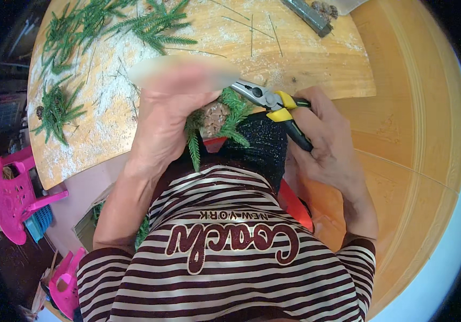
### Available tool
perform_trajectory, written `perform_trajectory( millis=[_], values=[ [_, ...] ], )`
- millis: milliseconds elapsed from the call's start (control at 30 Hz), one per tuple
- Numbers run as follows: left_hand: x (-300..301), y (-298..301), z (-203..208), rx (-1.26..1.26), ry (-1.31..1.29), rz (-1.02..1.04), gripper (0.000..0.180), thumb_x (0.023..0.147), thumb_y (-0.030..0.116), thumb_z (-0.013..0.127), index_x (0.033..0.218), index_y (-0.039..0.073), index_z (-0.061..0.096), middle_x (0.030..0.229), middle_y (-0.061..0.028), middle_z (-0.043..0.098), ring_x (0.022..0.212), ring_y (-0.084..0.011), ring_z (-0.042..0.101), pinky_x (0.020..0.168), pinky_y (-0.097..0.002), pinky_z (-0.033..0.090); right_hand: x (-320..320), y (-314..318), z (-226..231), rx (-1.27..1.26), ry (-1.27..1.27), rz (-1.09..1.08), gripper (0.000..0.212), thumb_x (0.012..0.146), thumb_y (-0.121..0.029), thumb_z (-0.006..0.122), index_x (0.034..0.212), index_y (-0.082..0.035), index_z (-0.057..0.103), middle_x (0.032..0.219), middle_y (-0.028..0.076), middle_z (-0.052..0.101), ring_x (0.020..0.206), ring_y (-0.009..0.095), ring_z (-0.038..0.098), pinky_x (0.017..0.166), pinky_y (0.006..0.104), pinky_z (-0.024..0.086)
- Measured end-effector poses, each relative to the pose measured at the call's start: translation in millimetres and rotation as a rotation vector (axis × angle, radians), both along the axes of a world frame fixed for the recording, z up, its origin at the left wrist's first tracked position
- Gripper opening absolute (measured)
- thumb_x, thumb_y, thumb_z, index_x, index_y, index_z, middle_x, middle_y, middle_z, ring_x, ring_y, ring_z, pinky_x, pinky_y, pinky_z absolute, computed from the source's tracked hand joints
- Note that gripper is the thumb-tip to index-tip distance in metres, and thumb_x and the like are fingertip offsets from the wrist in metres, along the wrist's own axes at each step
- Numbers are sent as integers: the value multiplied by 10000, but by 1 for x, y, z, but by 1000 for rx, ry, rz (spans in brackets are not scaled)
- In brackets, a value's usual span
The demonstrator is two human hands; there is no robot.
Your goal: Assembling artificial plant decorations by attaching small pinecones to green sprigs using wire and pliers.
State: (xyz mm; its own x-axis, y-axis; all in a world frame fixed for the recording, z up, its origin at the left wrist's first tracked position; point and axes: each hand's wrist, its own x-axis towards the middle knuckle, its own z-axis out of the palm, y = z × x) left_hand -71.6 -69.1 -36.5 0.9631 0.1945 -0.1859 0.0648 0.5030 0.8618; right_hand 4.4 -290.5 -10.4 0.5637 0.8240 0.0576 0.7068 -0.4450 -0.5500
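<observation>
My left hand (158, 121) is closed around a bunch of green pine sprigs (237, 114) with a brown pine cone (215, 120) among them, held just off the table's near edge. A blurred patch covers its upper fingers. In my right hand (329, 142) are pliers (265, 100) with grey metal jaws and yellow-and-black handles. The handles stand apart, and the jaws point left toward my left fingers. The blur hides the jaw tips, so I cannot tell what they grip.
White flakes lie over the wooden table (327, 70). Loose pine sprigs (152, 27) are at the far left, and another sprig (58, 110) lies near the left edge. Thin wires (252, 35) and a grey block (308, 16) are farther back. Pink chairs (13, 193) stand at the left.
</observation>
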Motion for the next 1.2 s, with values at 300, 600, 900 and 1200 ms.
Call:
perform_trajectory(
  millis=[300,600,900,1200],
  values=[
    [1,10,-9,136,-252,-115,154,803,27,554,949,-19,570,871,-34,585,736,-66,532,662,-191,416,11,-22,7,206,593,61,182,794,-139,640,911,-49,534,987,111,483,947,251,487,838,319,368],
    [7,15,-8,110,-240,-225,204,733,159,565,866,11,521,835,-89,511,763,-150,474,681,-258,375,15,-23,3,196,657,124,348,762,-343,668,893,-34,577,1064,115,513,1002,252,470,892,356,338],
    [8,17,-10,79,-226,-285,207,729,154,594,875,19,539,847,-78,475,777,-157,446,684,-255,361,19,-27,2,141,669,123,362,757,-360,668,903,-37,596,1085,124,505,1014,269,460,907,370,322],
    [9,19,-13,14,-168,-361,222,735,169,619,878,11,556,846,-77,476,770,-151,429,683,-251,343,28,-27,3,105,661,272,238,786,-129,643,987,-38,555,1145,147,470,1088,282,441,956,360,320]
  ],
)
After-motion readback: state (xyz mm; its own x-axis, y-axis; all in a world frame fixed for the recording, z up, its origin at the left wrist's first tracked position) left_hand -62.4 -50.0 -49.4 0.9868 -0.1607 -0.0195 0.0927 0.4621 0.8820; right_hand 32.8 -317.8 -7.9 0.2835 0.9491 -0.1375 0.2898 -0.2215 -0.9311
